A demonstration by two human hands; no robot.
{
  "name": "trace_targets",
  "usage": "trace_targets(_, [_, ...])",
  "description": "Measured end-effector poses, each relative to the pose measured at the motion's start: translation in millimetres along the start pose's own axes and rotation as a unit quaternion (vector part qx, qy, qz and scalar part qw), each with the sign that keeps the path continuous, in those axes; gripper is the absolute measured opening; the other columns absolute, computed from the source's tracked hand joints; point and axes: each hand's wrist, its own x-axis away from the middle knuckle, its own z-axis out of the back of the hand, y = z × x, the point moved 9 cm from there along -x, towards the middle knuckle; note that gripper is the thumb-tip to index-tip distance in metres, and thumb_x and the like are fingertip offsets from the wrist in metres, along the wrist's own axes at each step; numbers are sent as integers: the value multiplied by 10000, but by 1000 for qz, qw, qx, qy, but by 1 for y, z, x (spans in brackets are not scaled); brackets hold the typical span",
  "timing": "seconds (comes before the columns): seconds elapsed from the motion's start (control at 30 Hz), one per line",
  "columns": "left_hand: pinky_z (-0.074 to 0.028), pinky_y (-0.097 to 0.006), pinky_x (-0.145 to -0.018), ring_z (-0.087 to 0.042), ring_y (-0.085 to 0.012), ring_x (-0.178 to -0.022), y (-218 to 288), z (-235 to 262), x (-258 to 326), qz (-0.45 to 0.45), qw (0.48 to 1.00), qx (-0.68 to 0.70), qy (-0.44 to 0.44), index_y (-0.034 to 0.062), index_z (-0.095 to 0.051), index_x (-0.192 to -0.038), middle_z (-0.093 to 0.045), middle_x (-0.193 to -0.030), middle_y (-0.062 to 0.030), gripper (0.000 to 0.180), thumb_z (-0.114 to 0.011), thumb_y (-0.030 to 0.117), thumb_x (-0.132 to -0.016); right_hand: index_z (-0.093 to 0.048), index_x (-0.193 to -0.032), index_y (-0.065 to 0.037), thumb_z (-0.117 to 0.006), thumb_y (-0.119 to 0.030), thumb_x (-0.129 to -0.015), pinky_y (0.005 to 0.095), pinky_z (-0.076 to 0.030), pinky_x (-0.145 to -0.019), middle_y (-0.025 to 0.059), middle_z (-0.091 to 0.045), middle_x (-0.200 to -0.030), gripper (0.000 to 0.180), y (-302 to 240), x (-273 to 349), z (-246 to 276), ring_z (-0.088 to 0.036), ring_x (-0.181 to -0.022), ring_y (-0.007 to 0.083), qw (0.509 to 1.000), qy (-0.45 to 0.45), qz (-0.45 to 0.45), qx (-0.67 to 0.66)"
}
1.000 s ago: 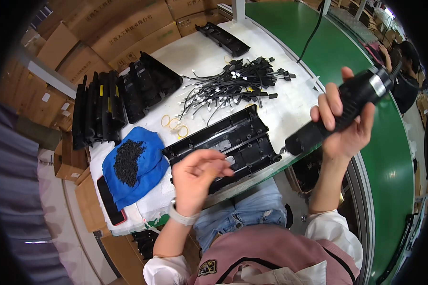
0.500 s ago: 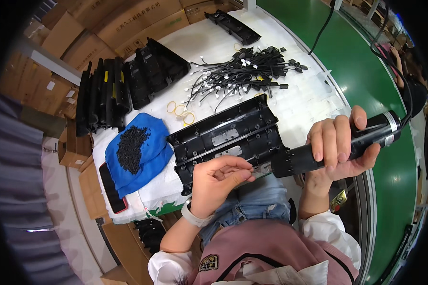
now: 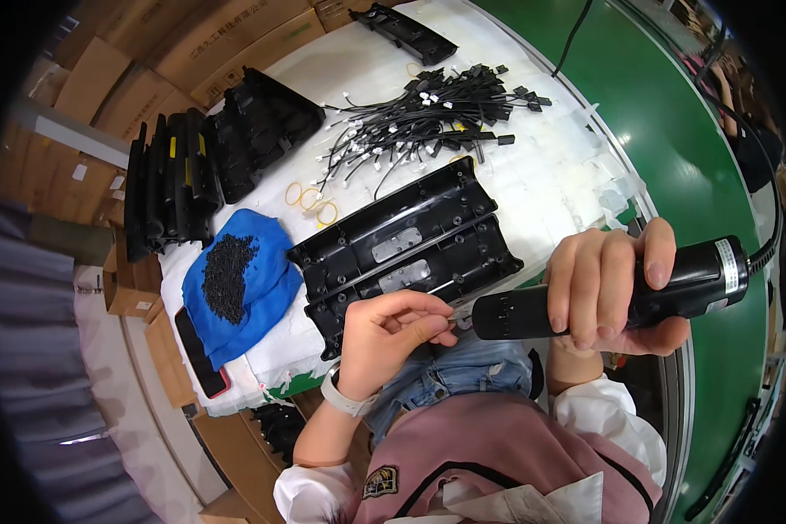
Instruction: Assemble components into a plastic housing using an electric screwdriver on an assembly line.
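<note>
My right hand is wrapped round a black corded electric screwdriver, held nearly level with its nose to the left. My left hand is closed in a pinch at the screwdriver's tip, where a short bit shows between nose and fingertips. Whatever the pinch holds is too small to make out. Just beyond the hands, two long black plastic housings lie side by side, hollow side up, each with a grey metal plate inside. Small black screws are heaped on a blue cloth to the left.
A pile of black cables with white connectors lies beyond the housings, near yellow rings. More black housings stand at the left; another black part lies at the far edge. A phone lies beside the cloth. Cardboard boxes rise behind.
The screwdriver has come closer to my left fingertips and lies more level. The whole view has shifted slightly, so the table's things appear further left. My left hand keeps its pinch.
</note>
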Motion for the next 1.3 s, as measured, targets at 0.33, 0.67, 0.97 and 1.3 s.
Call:
trace_targets(0.33, [-497, -352, -733, -604, -302, -838, 110, -54, -90, -508, 737, -443, -51, 37, -637, -952, -641, -920, -99, 246, -585, -58, -731, -413, -1008, -48, -632, -262, -846, 246, -457, -402, 31, -563, -595, 347, -33, 7, 19, -522, -366, 89, 996, 67, 43, -44])
trace_targets(0.67, [-451, -344, -718, -564, -225, -853, 92, -96, -174, -551, 586, -562, -193, 83, -618, -788, -608, -849, -26, 97, -664, 71, -704, -378, -996, -83, -601, -359, -874, 279, -472, -412, 28, -558, -605, 375, -77, 31, 30, -532, -376, 125, 995, 76, 50, 32])
trace_targets(0.97, [-476, -236, -598, -639, -131, -669, 225, 30, -151, -616, 741, -197, 177, 11, -618, -945, -657, -775, -63, 105, -618, 35, -843, -393, -980, -47, -625, -255, -851, 255, -469, -396, 34, -554, -572, 337, -58, 27, 42, -534, -364, 103, 993, 105, 41, -18])
trace_targets(1.3, [-520, -310, -609, -650, -250, -710, 92, 28, -59, -426, 683, -589, -74, 38, -674, -892, -660, -795, -91, 219, -648, -45, -692, -412, -937, -55, -695, -211, -790, 248, -479, -404, 41, -586, -566, 355, -24, 3, 25, -544, -365, 111, 998, 47, 4, -31])
